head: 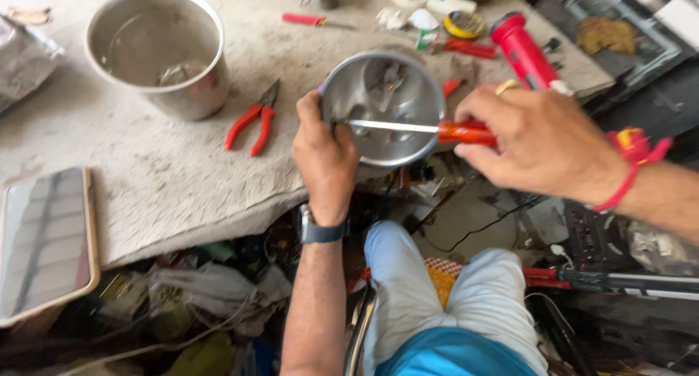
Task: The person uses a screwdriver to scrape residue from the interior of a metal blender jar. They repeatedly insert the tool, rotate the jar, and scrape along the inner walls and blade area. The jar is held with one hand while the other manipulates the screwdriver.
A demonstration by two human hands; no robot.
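1. The left hand (325,157) is wrapped around the near-left rim of a small steel grinder jar (384,107), fingers closed on its wall, tilting the open mouth toward the camera at the near edge of the workbench (167,179).
2. The right hand (535,139) is clenched around the red handle of a screwdriver (437,128); its shaft runs leftward across the jar's mouth, with the tip down inside by the left wall.
3. A blade fitting shows at the far side of the jar's bottom. It looks still mounted, though blur makes that uncertain. No loose screws or parts removed from the jar can be made out, so I judge the work inside the jar to be under way rather than finished.
4. A larger steel pot (156,52) stands at the far left, well apart from the jar, untouched, with a small object lying in its bottom.
5. Red-handled pliers (255,121) lie on the bench between the pot and the jar, just left of the left hand.
6. A red torch (523,52) lies to the far right, just beyond the right hand; a second small pair of pliers (460,76), tape rolls (437,5) and a red-handled tool (309,19) sit along the far edge.
7. A phone (45,245) lies flat, screen up, at the near left.
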